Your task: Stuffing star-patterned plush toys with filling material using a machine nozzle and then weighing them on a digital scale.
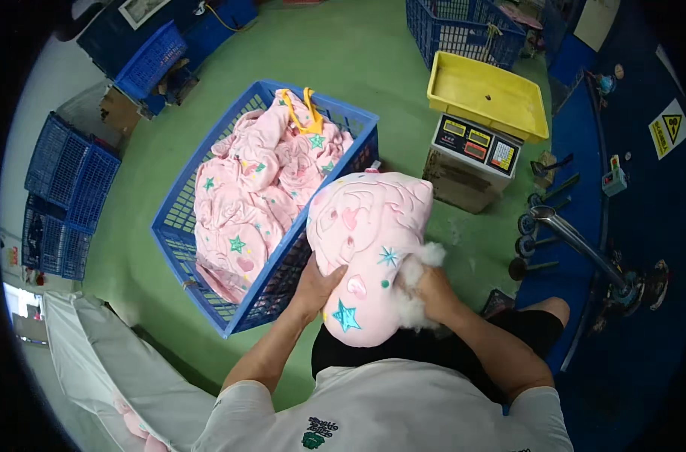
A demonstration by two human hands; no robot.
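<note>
A plump pink plush toy (362, 260) with shiny teal stars, hearts and stitched lines lies tilted over my lap. My left hand (319, 288) grips its left edge, the thumb on top and the fingers hidden underneath. At the toy's right side, white fluffy stuffing (412, 310) bulges out along its edge. My right hand (432, 292) is buried in this fluff and closed on it; the fingertips are covered. Just to the left, a blue plastic crate (264, 282) holds a heap of limp pink plush skins (241, 188), with orange-yellow straps on top.
A scale (471, 154) carrying a yellow tray (486, 98) stands ahead on the right. Right of me is a blue machine panel (584, 248) with a metal tube (580, 237) jutting out. More blue crates (72, 169) stack at left, near a pale cloth cover (125, 369).
</note>
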